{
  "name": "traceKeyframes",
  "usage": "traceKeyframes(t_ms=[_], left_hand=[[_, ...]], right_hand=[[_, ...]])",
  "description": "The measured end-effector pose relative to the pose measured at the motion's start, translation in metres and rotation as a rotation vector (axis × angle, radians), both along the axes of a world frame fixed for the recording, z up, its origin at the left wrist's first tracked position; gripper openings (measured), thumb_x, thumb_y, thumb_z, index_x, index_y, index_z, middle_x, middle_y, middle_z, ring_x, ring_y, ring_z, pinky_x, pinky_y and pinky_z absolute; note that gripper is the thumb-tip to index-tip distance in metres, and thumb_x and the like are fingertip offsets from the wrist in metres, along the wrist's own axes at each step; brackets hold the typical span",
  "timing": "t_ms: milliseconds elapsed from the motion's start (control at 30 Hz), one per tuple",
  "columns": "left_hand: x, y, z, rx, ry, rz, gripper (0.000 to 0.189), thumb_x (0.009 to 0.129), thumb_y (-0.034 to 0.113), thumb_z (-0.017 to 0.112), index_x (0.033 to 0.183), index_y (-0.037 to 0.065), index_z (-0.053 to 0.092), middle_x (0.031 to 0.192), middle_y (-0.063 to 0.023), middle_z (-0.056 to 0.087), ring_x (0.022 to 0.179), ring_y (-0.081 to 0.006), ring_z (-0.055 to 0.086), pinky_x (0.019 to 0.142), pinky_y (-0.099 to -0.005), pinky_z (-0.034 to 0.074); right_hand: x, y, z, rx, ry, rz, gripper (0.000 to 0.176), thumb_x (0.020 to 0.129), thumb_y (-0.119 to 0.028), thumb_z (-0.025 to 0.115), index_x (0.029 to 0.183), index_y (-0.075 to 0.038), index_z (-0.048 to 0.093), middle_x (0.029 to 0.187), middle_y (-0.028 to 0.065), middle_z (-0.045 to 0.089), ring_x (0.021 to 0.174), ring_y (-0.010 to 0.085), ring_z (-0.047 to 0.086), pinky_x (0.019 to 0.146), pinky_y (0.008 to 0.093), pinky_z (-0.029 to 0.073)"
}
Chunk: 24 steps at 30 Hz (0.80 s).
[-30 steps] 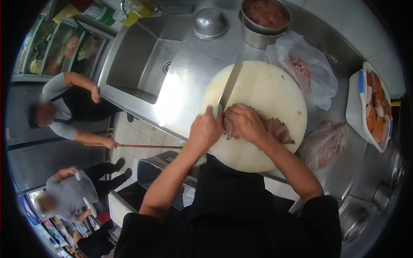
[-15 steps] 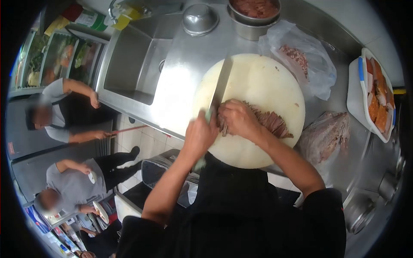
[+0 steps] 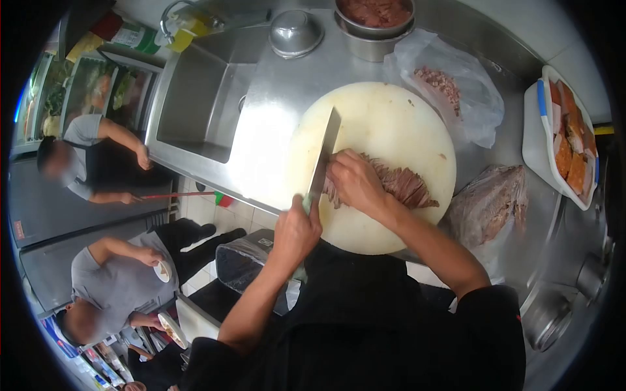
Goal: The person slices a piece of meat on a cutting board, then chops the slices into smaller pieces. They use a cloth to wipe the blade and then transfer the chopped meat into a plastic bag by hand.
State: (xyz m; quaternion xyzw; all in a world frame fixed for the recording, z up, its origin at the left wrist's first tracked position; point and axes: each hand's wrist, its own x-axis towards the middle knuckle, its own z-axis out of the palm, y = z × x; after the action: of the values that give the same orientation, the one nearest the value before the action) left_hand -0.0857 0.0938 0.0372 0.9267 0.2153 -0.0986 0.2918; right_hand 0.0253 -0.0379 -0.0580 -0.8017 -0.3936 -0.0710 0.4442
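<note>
My left hand (image 3: pixel 297 228) grips the pale green handle of a knife (image 3: pixel 325 146) with a wide blade. The blade stands on edge on a round white cutting board (image 3: pixel 398 104), right beside the fingers of my right hand. Curled over a pile of meat strips (image 3: pixel 409 186), my right hand (image 3: pixel 355 182) presses on its left end. The brown strips fan out to the right of that hand. Some cut meat under the fingers and beside the blade is partly hidden.
Right of the board lie bagged meat (image 3: pixel 489 202) and a white tub (image 3: pixel 538 143) of browned pieces. Behind are a plastic bag (image 3: pixel 479 98) with chopped bits, metal bowls (image 3: pixel 375 49) and a sink (image 3: pixel 195 111). Two people stand at left, one holding a red-handled broom (image 3: pixel 176 195).
My left hand has drawn the knife back toward my body. My right hand stays on the meat. At left, the broom's red and green head has come into view, and the person with plates has shifted.
</note>
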Motion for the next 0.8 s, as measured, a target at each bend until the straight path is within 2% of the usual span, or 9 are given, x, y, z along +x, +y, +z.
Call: traceKeyframes(t_ms=[167, 267, 333, 433, 467, 533, 633, 733, 800], left_hand=[[0.074, 0.006, -0.01, -0.01, -0.203, -0.042, 0.036, 0.098, 0.025, 0.056, 0.095, -0.01, 0.059, 0.074, -0.0359, 0.061, 0.073, -0.0529, 0.063, 0.065, -0.0552, 0.051], [0.079, 0.016, 0.02, -0.055, 0.025, -0.024, 0.042, 0.1, 0.029, 0.053, 0.092, -0.012, 0.059, 0.071, -0.0342, 0.063, 0.066, -0.0461, 0.068, 0.063, -0.0513, 0.054], [0.049, 0.017, 0.025, -0.02, 0.021, -0.052, 0.041, 0.099, 0.028, 0.054, 0.093, -0.012, 0.059, 0.07, -0.0348, 0.062, 0.066, -0.0479, 0.066, 0.062, -0.0519, 0.053], [-0.009, 0.005, 0.025, 0.067, 0.04, -0.079, 0.036, 0.098, 0.024, 0.055, 0.094, -0.012, 0.057, 0.069, -0.0361, 0.06, 0.068, -0.0525, 0.063, 0.062, -0.0546, 0.051], [-0.008, 0.003, 0.017, 0.065, 0.053, -0.092, 0.036, 0.098, 0.024, 0.055, 0.094, -0.012, 0.057, 0.069, -0.0361, 0.06, 0.068, -0.0525, 0.063, 0.062, -0.0546, 0.051], [-0.009, -0.007, -0.001, 0.085, 0.039, 0.009, 0.033, 0.096, 0.024, 0.059, 0.093, -0.008, 0.055, 0.073, -0.0381, 0.06, 0.075, -0.0565, 0.061, 0.069, -0.0609, 0.05], [0.044, -0.005, -0.009, 0.063, -0.064, 0.002, 0.035, 0.097, 0.023, 0.056, 0.093, -0.011, 0.057, 0.072, -0.0388, 0.058, 0.077, -0.0546, 0.061, 0.07, -0.057, 0.05], [0.069, 0.001, 0.007, -0.034, -0.115, -0.019, 0.034, 0.097, 0.023, 0.056, 0.095, -0.011, 0.058, 0.078, -0.0389, 0.06, 0.084, -0.055, 0.061, 0.073, -0.0564, 0.05], [0.045, 0.002, 0.024, 0.036, -0.058, -0.047, 0.034, 0.096, 0.023, 0.058, 0.089, -0.009, 0.057, 0.075, -0.0387, 0.06, 0.077, -0.056, 0.061, 0.07, -0.0593, 0.05]], right_hand=[[0.003, -0.002, 0.01, -0.041, 0.027, 0.037, 0.009, 0.07, -0.001, 0.066, 0.079, 0.001, 0.064, 0.087, 0.0128, 0.06, 0.096, 0.0325, 0.06, 0.082, 0.0407, 0.052], [0.009, -0.008, 0.025, -0.067, 0.132, 0.083, 0.008, 0.071, -0.001, 0.065, 0.079, 0.001, 0.063, 0.087, 0.0129, 0.06, 0.094, 0.033, 0.06, 0.081, 0.0405, 0.053], [0.006, -0.013, 0.028, -0.022, 0.2, 0.004, 0.016, 0.074, 0.006, 0.063, 0.089, 0.0, 0.066, 0.09, 0.0157, 0.06, 0.089, 0.0378, 0.062, 0.077, 0.0444, 0.053], [0.006, -0.012, 0.017, 0.015, 0.164, 0.062, 0.014, 0.076, 0.005, 0.063, 0.089, 0.001, 0.066, 0.09, 0.0155, 0.06, 0.088, 0.0369, 0.063, 0.076, 0.0439, 0.053], [0.006, -0.011, 0.015, 0.014, 0.177, 0.049, 0.014, 0.076, 0.005, 0.063, 0.089, 0.001, 0.066, 0.09, 0.0155, 0.06, 0.088, 0.0369, 0.063, 0.076, 0.0439, 0.053], [0.003, -0.009, 0.012, -0.104, 0.174, 0.033, 0.009, 0.073, -0.002, 0.065, 0.083, 0.0, 0.065, 0.087, 0.0137, 0.06, 0.093, 0.0325, 0.062, 0.08, 0.0405, 0.053], [0.003, -0.005, 0.002, -0.055, 0.134, 0.008, 0.011, 0.073, -0.003, 0.065, 0.085, 0.0, 0.065, 0.088, 0.0144, 0.061, 0.091, 0.0329, 0.062, 0.08, 0.041, 0.054], [0.009, -0.01, 0.011, -0.083, 0.153, 0.051, 0.013, 0.073, -0.002, 0.064, 0.085, 0.001, 0.066, 0.089, 0.0155, 0.062, 0.09, 0.0334, 0.063, 0.08, 0.0418, 0.054], [0.01, -0.013, 0.012, -0.062, 0.191, 0.054, 0.012, 0.073, -0.003, 0.064, 0.085, 0.001, 0.065, 0.089, 0.0161, 0.062, 0.09, 0.0337, 0.063, 0.08, 0.042, 0.054]])
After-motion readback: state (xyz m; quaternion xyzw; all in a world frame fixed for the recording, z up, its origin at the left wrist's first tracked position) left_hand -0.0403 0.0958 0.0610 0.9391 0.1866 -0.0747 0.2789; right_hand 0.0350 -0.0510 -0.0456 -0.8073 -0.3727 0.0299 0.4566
